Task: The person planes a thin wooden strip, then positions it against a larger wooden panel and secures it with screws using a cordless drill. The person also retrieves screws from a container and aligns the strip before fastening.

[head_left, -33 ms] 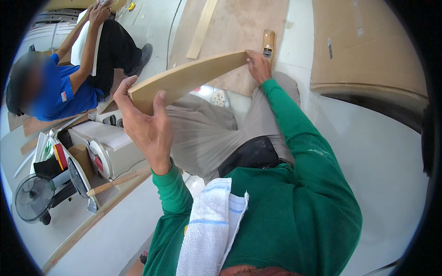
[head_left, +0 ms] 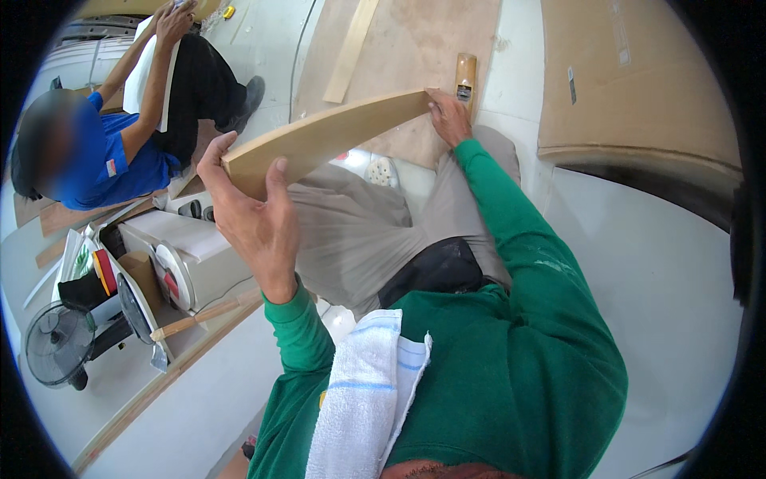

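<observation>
I hold a long, pale, slightly curved wooden board [head_left: 335, 132] up over my lap with both hands. My left hand [head_left: 255, 219] grips its near end, thumb on the top face and fingers wrapped behind. My right hand [head_left: 448, 116] pinches the far end. Just beyond that hand, a small wooden hand plane [head_left: 464, 76] lies on a brown plywood sheet [head_left: 415, 40] on the floor. I wear a green long-sleeved shirt and grey trousers, with a white towel [head_left: 367, 391] over my left shoulder.
Another person in a blue shirt [head_left: 104, 152] sits at the left, hands raised on a white panel. A thin wood strip [head_left: 351, 48] lies on the plywood. A fan [head_left: 56, 343], a hammer [head_left: 199, 315] and boxes are at lower left; large cardboard [head_left: 638, 80] at right.
</observation>
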The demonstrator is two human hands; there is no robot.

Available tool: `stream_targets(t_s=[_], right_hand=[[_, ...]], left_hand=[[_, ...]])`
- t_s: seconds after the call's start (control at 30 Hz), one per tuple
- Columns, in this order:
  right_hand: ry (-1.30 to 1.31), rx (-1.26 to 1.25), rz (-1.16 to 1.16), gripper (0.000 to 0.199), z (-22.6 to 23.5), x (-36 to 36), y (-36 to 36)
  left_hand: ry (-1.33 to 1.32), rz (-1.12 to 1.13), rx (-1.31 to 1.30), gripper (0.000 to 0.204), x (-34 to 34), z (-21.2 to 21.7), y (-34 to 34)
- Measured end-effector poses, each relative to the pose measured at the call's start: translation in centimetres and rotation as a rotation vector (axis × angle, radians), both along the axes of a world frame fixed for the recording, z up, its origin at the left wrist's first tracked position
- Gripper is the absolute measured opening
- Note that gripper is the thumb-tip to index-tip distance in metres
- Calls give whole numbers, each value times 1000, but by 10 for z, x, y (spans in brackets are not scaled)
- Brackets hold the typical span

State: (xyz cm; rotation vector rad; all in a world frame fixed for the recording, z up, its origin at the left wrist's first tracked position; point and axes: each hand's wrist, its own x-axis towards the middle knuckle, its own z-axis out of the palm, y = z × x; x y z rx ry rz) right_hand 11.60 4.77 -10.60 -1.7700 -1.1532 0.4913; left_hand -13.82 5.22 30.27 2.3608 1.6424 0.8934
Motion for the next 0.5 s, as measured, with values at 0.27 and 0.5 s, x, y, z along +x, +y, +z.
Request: stream_targets(t_s=[0.27, 0.5], right_hand=[[-15, 8, 15, 51, 18, -33, -1], [61, -462, -405, 91, -3, 3, 4]], left_hand=[[-155, 169, 127, 35, 0, -20, 12], [-267, 304, 92, 28, -4, -27, 22]])
